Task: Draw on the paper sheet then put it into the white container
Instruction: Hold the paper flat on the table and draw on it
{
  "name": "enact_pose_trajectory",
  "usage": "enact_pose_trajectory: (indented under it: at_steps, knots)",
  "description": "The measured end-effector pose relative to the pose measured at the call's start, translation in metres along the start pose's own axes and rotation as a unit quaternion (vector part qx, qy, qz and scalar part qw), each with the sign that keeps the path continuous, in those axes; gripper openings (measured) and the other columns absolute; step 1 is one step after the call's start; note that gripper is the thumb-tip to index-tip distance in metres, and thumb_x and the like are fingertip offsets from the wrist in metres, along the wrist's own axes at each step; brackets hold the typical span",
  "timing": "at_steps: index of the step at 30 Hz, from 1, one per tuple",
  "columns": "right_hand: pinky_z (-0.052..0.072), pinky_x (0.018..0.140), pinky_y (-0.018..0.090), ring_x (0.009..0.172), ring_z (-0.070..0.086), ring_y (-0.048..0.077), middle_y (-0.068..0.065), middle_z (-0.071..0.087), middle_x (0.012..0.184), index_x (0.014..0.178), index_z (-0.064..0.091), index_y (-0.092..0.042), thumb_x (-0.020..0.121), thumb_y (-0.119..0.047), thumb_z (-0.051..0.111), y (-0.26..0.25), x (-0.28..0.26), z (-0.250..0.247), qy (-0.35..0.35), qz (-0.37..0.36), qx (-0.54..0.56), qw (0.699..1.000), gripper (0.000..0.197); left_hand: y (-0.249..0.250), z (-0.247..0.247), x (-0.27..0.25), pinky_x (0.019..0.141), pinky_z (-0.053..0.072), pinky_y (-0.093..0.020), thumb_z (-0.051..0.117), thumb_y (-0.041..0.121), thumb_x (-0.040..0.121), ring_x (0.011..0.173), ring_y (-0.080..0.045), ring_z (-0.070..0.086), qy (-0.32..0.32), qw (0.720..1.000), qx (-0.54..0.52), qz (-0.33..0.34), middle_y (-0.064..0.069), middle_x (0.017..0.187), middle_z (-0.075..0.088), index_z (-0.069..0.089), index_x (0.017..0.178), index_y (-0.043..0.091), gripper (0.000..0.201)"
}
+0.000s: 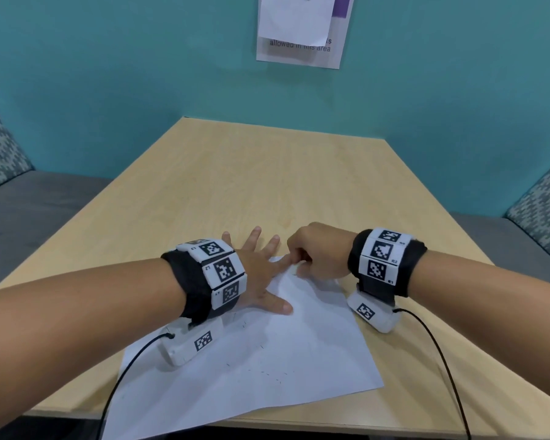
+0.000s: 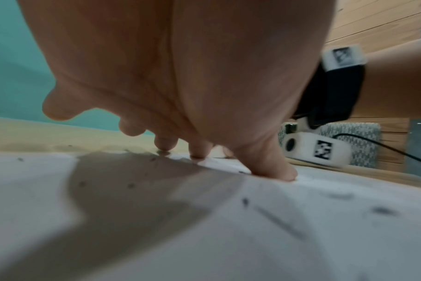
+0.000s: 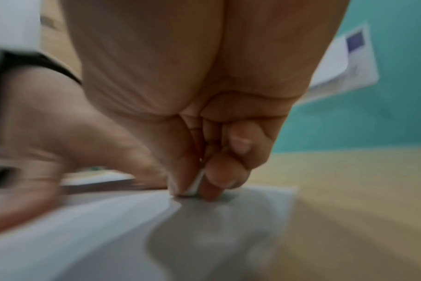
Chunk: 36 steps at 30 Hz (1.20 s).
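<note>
The paper sheet (image 1: 267, 354) lies flat on the table (image 1: 267, 173), thin, light and likely to slide, so the left hand (image 1: 258, 274) presses it spread-fingered while the right hand (image 1: 318, 252) pinches a small white drawing tool at its far edge.

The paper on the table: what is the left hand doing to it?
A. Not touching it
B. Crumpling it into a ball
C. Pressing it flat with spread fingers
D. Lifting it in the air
C: the left hand lies spread with straight fingers on the paper sheet, which lies flat on the table.
</note>
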State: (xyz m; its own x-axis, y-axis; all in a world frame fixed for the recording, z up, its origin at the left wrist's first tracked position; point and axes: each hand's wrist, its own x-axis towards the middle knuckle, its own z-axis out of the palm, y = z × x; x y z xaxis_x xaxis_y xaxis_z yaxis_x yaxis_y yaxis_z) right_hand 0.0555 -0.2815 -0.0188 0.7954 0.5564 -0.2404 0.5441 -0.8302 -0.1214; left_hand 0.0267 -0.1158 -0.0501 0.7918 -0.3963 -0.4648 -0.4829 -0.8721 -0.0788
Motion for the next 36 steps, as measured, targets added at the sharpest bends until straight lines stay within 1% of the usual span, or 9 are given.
enact_pose_trajectory:
  at_steps: [3, 6, 10, 13, 17, 22, 26, 33, 36]
  knots:
    - [0.045, 0.062, 0.028, 0.070, 0.055, 0.019, 0.001, 0.064, 0.078, 0.085, 0.064, -0.012, 0.081, -0.019, 0.065, 0.015, 0.004, -0.006, 0.023, 0.026, 0.012, 0.999, 0.008, 0.002, 0.001, -0.001, 0.108, -0.002, -0.076, 0.035, 0.086, 0.080, 0.146, -0.034, -0.030, 0.004, 1.000, 0.004, -0.003, 0.001, 0.163, -0.026, -0.019, 0.153, 0.042, 0.100]
    - [0.041, 0.057, 0.026, 0.065, 0.051, 0.017, 0.001, 0.062, 0.074, 0.083, 0.063, -0.011, 0.081, -0.018, 0.063, 0.006, 0.001, 0.001, 0.002, -0.005, 0.009, 1.000, 0.008, -0.002, 0.003, -0.003, 0.108, -0.004, -0.076, 0.034, 0.087, 0.080, 0.147, -0.035, -0.028, 0.019, 1.000, 0.000, 0.010, 0.000, 0.164, -0.024, -0.022, 0.150, 0.047, 0.099]
    - [0.046, 0.061, 0.030, 0.066, 0.054, 0.019, -0.001, 0.061, 0.072, 0.080, 0.061, -0.015, 0.081, -0.020, 0.064, 0.018, 0.004, -0.002, 0.013, 0.023, 0.002, 1.000, 0.005, -0.004, 0.002, -0.001, 0.108, -0.003, -0.076, 0.033, 0.087, 0.079, 0.147, -0.035, -0.028, 0.014, 1.000, 0.019, 0.011, 0.000, 0.164, -0.024, -0.018, 0.153, 0.043, 0.100]
    - [0.042, 0.059, 0.028, 0.064, 0.051, 0.017, -0.006, 0.055, 0.067, 0.077, 0.056, -0.019, 0.081, -0.020, 0.064, 0.023, 0.005, -0.001, 0.020, 0.035, 0.001, 0.999, 0.009, -0.004, 0.001, -0.001, 0.108, -0.004, -0.076, 0.033, 0.087, 0.080, 0.147, -0.034, -0.029, 0.018, 0.999, 0.030, 0.019, 0.001, 0.163, -0.026, -0.015, 0.155, 0.040, 0.101]
    - [0.048, 0.064, 0.032, 0.069, 0.055, 0.020, -0.006, 0.056, 0.070, 0.078, 0.055, -0.022, 0.082, -0.021, 0.064, 0.023, 0.004, 0.000, 0.024, 0.038, 0.008, 0.999, 0.010, -0.001, -0.002, 0.002, 0.109, -0.004, -0.075, 0.033, 0.087, 0.080, 0.147, -0.032, -0.030, 0.024, 0.999, 0.023, 0.029, 0.003, 0.163, -0.027, -0.015, 0.155, 0.039, 0.101]
    - [0.041, 0.058, 0.026, 0.064, 0.051, 0.017, -0.003, 0.058, 0.070, 0.078, 0.056, -0.018, 0.082, -0.018, 0.060, 0.013, -0.007, 0.004, 0.008, -0.005, 0.004, 1.000, 0.006, -0.001, 0.001, 0.002, 0.108, -0.004, -0.076, 0.036, 0.088, 0.078, 0.147, -0.033, -0.029, 0.014, 1.000, 0.000, 0.024, 0.003, 0.163, -0.025, -0.020, 0.152, 0.045, 0.102]
    - [0.050, 0.065, 0.034, 0.068, 0.055, 0.019, -0.001, 0.061, 0.075, 0.083, 0.060, -0.017, 0.082, -0.018, 0.063, 0.020, -0.007, 0.001, 0.003, 0.017, -0.006, 1.000, 0.003, -0.001, -0.004, 0.003, 0.107, -0.003, -0.078, 0.043, 0.087, 0.076, 0.146, -0.033, -0.031, 0.005, 1.000, 0.009, 0.023, 0.002, 0.162, -0.028, -0.017, 0.154, 0.040, 0.109]
    - [0.048, 0.064, 0.031, 0.070, 0.056, 0.019, -0.005, 0.058, 0.073, 0.081, 0.057, -0.021, 0.083, -0.022, 0.064, 0.026, -0.003, 0.001, 0.013, 0.037, 0.014, 0.999, 0.008, 0.007, -0.006, 0.008, 0.108, -0.003, -0.077, 0.038, 0.084, 0.081, 0.147, -0.032, -0.029, 0.010, 1.000, 0.008, 0.028, 0.004, 0.162, -0.028, -0.016, 0.154, 0.042, 0.100]
    - [0.041, 0.059, 0.025, 0.067, 0.052, 0.015, -0.007, 0.055, 0.071, 0.079, 0.056, -0.020, 0.084, -0.021, 0.064, 0.022, -0.005, 0.002, 0.011, 0.030, 0.013, 0.999, 0.009, 0.006, -0.003, 0.011, 0.107, -0.002, -0.077, 0.038, 0.085, 0.080, 0.148, -0.032, -0.028, 0.020, 1.000, 0.007, 0.023, 0.003, 0.163, -0.026, -0.017, 0.153, 0.045, 0.100]
